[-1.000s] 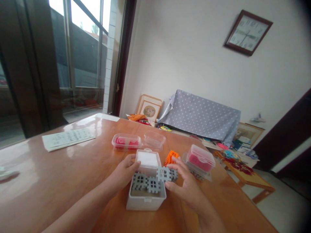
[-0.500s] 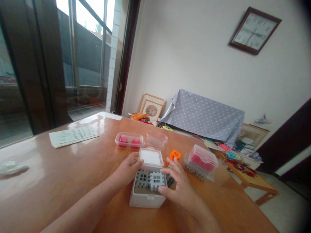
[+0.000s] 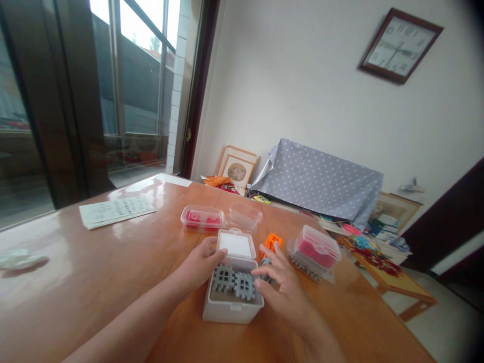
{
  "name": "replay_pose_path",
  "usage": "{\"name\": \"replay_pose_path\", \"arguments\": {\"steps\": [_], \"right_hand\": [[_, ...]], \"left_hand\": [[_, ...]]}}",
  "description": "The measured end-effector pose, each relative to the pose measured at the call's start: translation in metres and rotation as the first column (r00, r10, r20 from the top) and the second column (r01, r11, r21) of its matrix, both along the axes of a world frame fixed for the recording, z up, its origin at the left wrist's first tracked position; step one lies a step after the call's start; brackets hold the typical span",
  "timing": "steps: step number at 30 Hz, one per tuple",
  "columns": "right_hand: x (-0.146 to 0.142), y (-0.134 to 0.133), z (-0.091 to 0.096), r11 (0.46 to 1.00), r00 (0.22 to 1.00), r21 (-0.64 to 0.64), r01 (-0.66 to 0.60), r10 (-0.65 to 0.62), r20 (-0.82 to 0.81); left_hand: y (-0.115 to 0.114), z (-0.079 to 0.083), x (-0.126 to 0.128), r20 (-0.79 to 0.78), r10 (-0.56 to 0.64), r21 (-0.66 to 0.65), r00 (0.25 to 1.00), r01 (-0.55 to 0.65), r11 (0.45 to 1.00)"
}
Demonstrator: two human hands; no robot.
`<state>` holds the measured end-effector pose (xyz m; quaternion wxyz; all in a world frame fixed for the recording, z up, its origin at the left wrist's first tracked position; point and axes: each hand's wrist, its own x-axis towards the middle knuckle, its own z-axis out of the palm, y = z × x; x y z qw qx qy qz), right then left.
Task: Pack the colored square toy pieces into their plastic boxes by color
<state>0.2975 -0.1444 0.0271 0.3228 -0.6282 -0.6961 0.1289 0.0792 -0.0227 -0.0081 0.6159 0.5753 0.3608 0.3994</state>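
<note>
On the table (image 3: 94,272), an open box (image 3: 231,307) sits between two hands, left hand (image 3: 198,264) at its left wall, right hand (image 3: 282,287) at its right; interlocking pieces (image 3: 233,281) rest in it; its lid (image 3: 235,245) stands behind; two tubs (image 3: 221,218) lie beyond; a paper sheet (image 3: 116,210) far left.

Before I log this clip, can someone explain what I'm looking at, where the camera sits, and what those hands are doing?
The camera is worn on a person's head, looking forward and down over a glossy brown wooden table. No machine here: both bare hands are that person's own. The left hand steadies a white plastic box with its hinged lid open. The right hand grips a strip of grey interlocking plastic pieces lying across the box's opening. Beyond are an orange block cluster, clear tubs of pink-red pieces and a printed paper sheet.
</note>
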Motion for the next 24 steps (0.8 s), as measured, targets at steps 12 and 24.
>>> {"name": "replay_pose_path", "arguments": {"steps": [12, 24], "right_hand": [[0.019, 0.005, 0.001, 0.876, 0.947, 0.384, 0.291, -0.205, -0.249], [0.022, 0.014, -0.011, 0.867, 0.868, 0.303, 0.395, -0.244, -0.433]], "left_hand": [[0.014, 0.019, -0.03, 0.002, -0.057, 0.005, 0.998, 0.057, 0.998], [0.027, 0.026, -0.069, -0.201, 0.054, 0.012, 0.978, -0.053, 0.999]]}}
